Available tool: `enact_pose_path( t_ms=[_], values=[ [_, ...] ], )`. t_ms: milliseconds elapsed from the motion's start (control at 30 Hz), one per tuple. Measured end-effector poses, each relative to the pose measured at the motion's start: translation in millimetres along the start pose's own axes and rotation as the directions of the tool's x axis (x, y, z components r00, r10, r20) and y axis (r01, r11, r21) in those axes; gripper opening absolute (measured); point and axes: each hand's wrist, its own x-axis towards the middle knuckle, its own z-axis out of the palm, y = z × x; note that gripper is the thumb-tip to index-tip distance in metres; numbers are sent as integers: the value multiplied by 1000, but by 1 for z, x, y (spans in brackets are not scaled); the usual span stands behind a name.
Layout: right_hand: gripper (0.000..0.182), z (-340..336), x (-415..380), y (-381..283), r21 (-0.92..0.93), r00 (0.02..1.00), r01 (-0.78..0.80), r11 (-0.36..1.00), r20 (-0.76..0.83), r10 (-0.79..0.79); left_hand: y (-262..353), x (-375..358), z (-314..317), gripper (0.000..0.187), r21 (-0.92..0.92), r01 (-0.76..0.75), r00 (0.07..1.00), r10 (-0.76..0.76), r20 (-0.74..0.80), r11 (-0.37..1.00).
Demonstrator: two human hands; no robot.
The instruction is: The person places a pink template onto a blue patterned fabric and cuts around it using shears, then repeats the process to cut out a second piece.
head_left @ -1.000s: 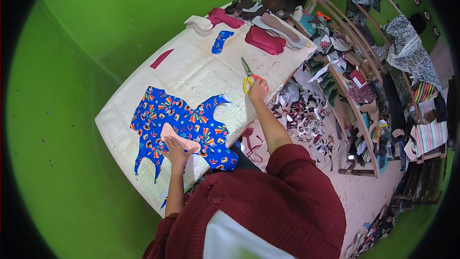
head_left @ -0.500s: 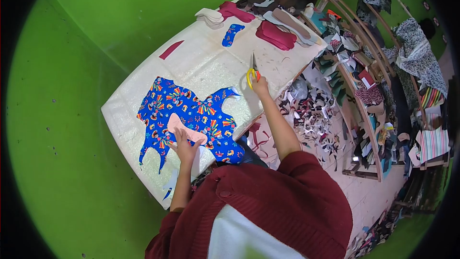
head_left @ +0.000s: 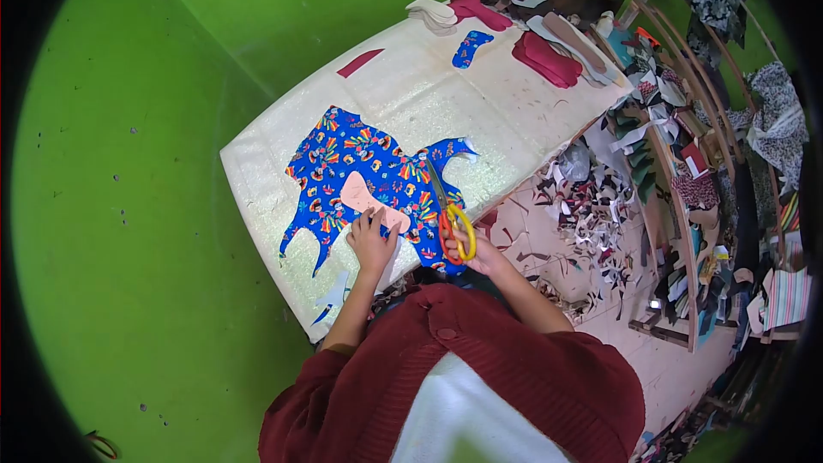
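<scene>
A blue printed fabric [head_left: 347,147] with colourful figures and irregular cut edges lies flat on the table. On it rests a pink, sole-shaped pattern piece [head_left: 360,197]. My left hand [head_left: 372,243] is laid over the near end of that piece, fingers spread and pressing down. In my right hand [head_left: 477,255] are scissors [head_left: 442,199] with red and yellow handles, held near the fabric's right side. Their blades point away from me and overlap the fabric in this view.
The white-covered table [head_left: 257,163] carries a blue printed cutout [head_left: 471,49], dark red pieces [head_left: 546,60], pale pieces [head_left: 433,14] and a dark red scrap [head_left: 360,62] farther back. Scraps [head_left: 587,214] litter the floor on the right, beside a wooden rack [head_left: 677,240] crammed with cloth.
My right hand has brought the scissors from the table's right side back toward me, to the fabric's right edge. My left hand stays on the pink piece. The view has shifted.
</scene>
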Motion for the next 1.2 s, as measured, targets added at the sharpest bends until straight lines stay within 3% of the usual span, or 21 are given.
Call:
enact_pose_path(
  t_ms=[33,100,167,233,300,400,533,700,767,800,900,967,1033,1067,1200],
  values=[
    [30,2,-4,5,4,1000,-3,1000,-1,3,-3,1,1,42,3,2,1000,-2,4,1000],
    [36,7,-13,13,-249,979,-67,966,-203,16,-10,1,5,43,107,-127,991,131,-34,986],
    [38,2,-14,15,-244,992,-48,969,-123,18,-12,1,9,43,59,-106,994,105,21,993],
    [34,1,-14,11,-290,976,-207,934,-129,177,-14,2,12,45,-30,-123,991,125,53,992],
    [33,-2,-19,9,-320,976,-210,924,-120,181,-16,-3,13,51,-26,-136,986,138,95,990],
    [32,-6,-27,4,-414,980,-199,888,-81,182,-19,-3,2,62,97,-215,928,172,330,972],
    [30,-16,-33,9,-515,986,-153,843,-20,166,-29,1,-8,74,82,-385,850,319,418,919],
    [27,-19,-62,17,-603,997,-76,795,-18,81,-30,12,-16,77,117,-496,784,387,485,860],
    [28,-20,-71,26,-532,987,63,845,157,25,-31,12,-24,77,101,-526,731,388,561,844],
    [31,-20,-69,28,-469,986,-24,883,136,99,-31,15,-30,73,56,-535,720,420,553,843],
    [32,-19,-65,37,-404,982,-77,912,130,140,-57,34,-30,68,-65,-526,642,446,624,848],
    [33,-31,-55,59,-428,993,-40,903,81,83,-62,43,-38,66,-92,-572,606,495,623,815],
    [34,-25,-53,72,-575,999,-18,818,-41,-7,-61,55,-45,66,-69,-677,503,530,683,733],
    [35,-22,-53,81,-682,992,22,731,-77,-101,-70,60,-41,73,-59,-747,458,577,677,662],
    [36,-5,-40,104,-578,990,126,806,19,-141,-73,70,-51,94,-159,-764,326,586,742,626]
  ],
)
